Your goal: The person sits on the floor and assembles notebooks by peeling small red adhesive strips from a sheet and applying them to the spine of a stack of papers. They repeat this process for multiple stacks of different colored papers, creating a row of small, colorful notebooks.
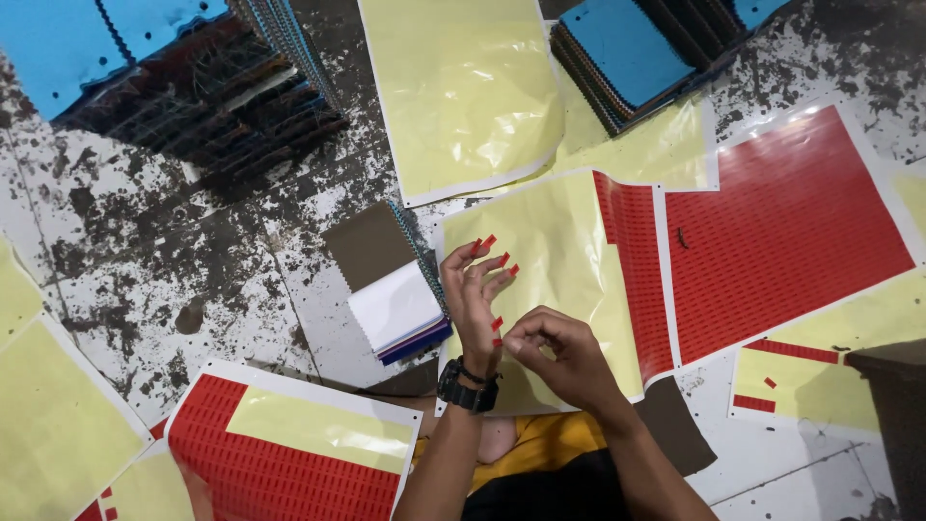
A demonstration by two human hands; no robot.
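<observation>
My left hand [477, 299] is raised with fingers spread, and several small red stickers [489, 241] cling to its fingertips. A black watch sits on that wrist. My right hand [559, 352] is pinched, its fingertips meeting a red sticker at the edge of my left palm. Both hands hover over a yellow backing sheet [550, 251] with columns of red stickers [632, 270] left along its right side.
A full red sticker sheet [781, 232] lies to the right. A small stack of fabric swatches [395, 304] sits left of my hands. Larger swatch stacks, blue on top, stand at top left [145, 58] and top right [632, 53]. Another partly peeled red sheet [280, 453] lies at bottom left.
</observation>
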